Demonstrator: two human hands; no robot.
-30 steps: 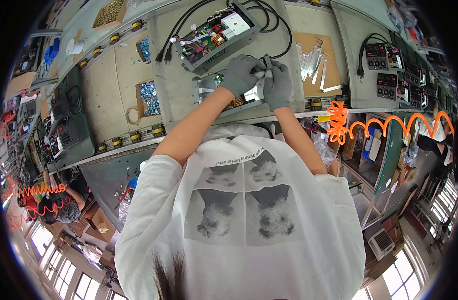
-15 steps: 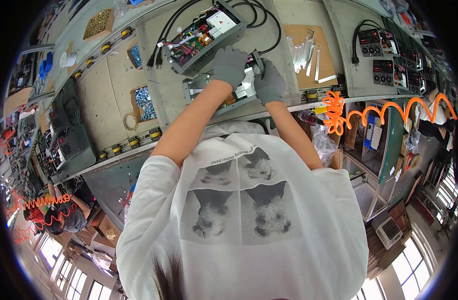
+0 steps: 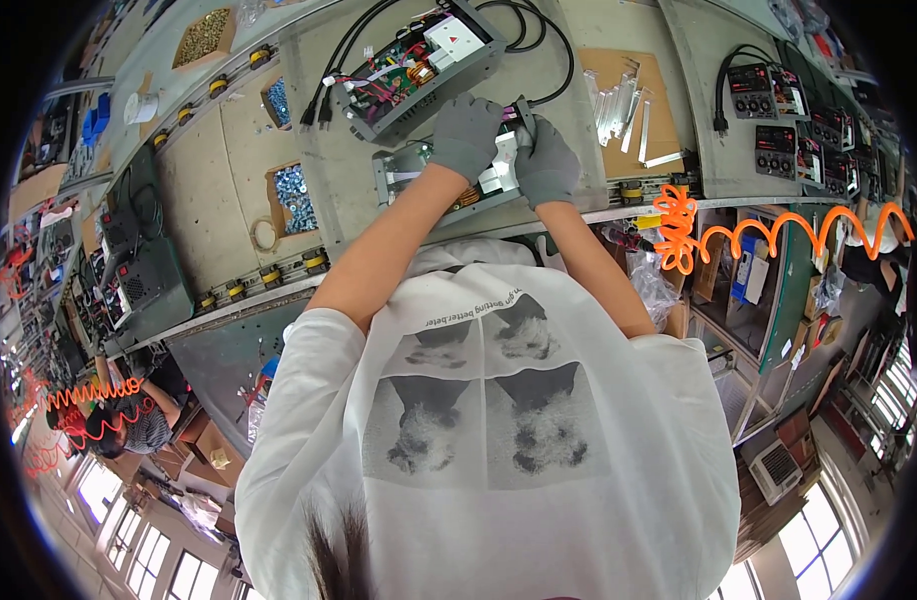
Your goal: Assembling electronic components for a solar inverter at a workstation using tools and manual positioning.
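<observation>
An open metal chassis [image 3: 498, 174] is being worked on close to the near edge of the table [image 3: 339, 150], lying with its long side roughly along that edge. A dark end plate [image 3: 525, 122] at its right end is being grasped by the right hand [image 3: 547, 165], thumb toward the chassis. The left hand [image 3: 467, 138] is being kept curled over the far side of the same end; its fingertips are being hidden by the back of the grey glove, so whether anything is being pinched cannot be told. A black power cord [image 3: 569, 75] is being seen curving away from that end toward the far edge.

The chassis is being judged stiff and moderately heavy, its walls being made of what looks like sheet metal. The copper coil [image 3: 468, 197] and other exposed parts are being treated here as fragile, so a hold is best being taken low on the metal side walls, with a hand at each end. Some slip on the smooth metal is being expected, though grip is likely being helped by the gloves. The cord is being judged springy, and a tug at the plate could be being passed along it.
</observation>
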